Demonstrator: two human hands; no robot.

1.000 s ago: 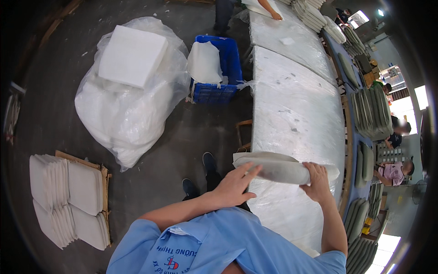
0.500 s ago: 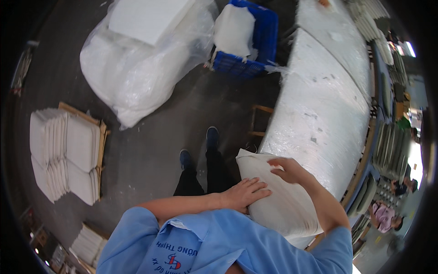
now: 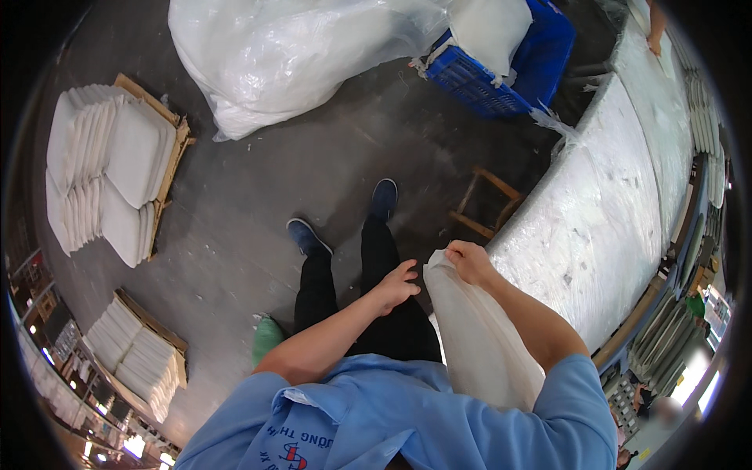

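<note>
A white cloth-covered cushion (image 3: 482, 333) stands tilted on edge against my front, its narrow top pointing away from me. My right hand (image 3: 468, 262) is closed on the cushion's far corner, where the cloth bunches up. Just left of that corner, my left hand (image 3: 397, 287) hangs in the air with curved fingers apart, touching nothing. The plastic-wrapped work table (image 3: 587, 211) extends away on the right, beyond the cushion. Part of the cushion's lower end is hidden by my shirt and right arm.
Ahead are a large plastic bag of white stuffing (image 3: 305, 63) and a blue crate (image 3: 478, 82) with white cloth in it. A wooden stool (image 3: 489, 204) stands by the table. Cushion stacks (image 3: 129, 164) sit on the left. Another person's hand (image 3: 654, 43) rests at the table's far end.
My left hand has lifted off the cushion, and my right hand has taken hold of its corner. The cushion has gone from lying flat to standing on edge. My view has turned left.
</note>
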